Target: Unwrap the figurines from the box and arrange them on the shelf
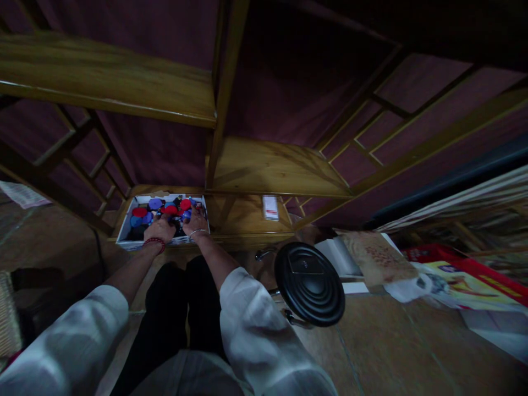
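Note:
A shallow white cardboard box (134, 243) sits on the low wooden shelf at left, filled with several small round pieces in red, blue and purple among dark items. Both my hands reach into it. My left hand (160, 229), with a red bead bracelet, is over the middle of the box beside a red round piece (170, 208); its fingertips are hidden among the contents. Near the right end, my right hand (196, 222), wearing a silver bangle, has its fingers bent around a blue round piece (187, 214). Another red piece (185, 204) lies just beyond those fingers.
A wooden shelf unit (264, 165) rises in front, its upper board (103, 77) above the box. A white card with red marks (270, 208) lies on the lower shelf. On the right are a round black stool (309, 283), papers, and a red and yellow package (474, 278) on the tiled floor.

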Available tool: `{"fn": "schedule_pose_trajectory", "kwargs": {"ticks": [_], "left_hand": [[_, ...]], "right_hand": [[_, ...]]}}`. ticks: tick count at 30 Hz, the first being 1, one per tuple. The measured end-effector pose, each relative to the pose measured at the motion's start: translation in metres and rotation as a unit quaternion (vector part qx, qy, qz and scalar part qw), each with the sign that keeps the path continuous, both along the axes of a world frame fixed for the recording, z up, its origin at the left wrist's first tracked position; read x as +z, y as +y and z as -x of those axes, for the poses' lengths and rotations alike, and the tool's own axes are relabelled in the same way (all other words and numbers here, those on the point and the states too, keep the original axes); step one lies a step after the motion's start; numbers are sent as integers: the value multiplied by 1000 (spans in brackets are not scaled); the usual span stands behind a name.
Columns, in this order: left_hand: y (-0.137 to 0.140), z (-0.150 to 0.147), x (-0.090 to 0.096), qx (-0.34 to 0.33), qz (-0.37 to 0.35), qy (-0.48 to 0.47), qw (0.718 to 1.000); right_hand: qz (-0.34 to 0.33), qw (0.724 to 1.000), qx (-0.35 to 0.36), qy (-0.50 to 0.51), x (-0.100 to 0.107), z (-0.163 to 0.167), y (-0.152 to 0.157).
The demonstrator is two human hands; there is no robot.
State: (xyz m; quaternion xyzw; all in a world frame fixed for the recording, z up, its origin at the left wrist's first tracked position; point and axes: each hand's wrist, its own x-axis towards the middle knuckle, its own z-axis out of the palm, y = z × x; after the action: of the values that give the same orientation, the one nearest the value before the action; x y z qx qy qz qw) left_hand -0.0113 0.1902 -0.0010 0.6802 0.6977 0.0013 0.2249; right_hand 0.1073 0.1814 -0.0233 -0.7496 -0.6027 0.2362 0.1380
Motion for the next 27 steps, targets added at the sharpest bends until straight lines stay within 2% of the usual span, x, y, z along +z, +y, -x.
{"fn": "schedule_pose_trajectory", "kwargs": {"ticks": [6,9,14,23,27], "left_hand": [[0,1,-1,-4,-9,3,1000],[0,1,-3,-1,-23,2,1000],[1,1,-6,3,-37,-7,999],[3,-1,0,-5,10,3,1000],[2,0,0,-4,-4,-4,1000]], "right_hand": [[-2,999,31,-12,3,1,-2],[-7,1000,15,-10,6,2,-2],[27,1000,-4,4,8,3,-4],[7,1000,13,-13,7,3,-9],[-3,1000,18,-19,11,3,-12]]}}
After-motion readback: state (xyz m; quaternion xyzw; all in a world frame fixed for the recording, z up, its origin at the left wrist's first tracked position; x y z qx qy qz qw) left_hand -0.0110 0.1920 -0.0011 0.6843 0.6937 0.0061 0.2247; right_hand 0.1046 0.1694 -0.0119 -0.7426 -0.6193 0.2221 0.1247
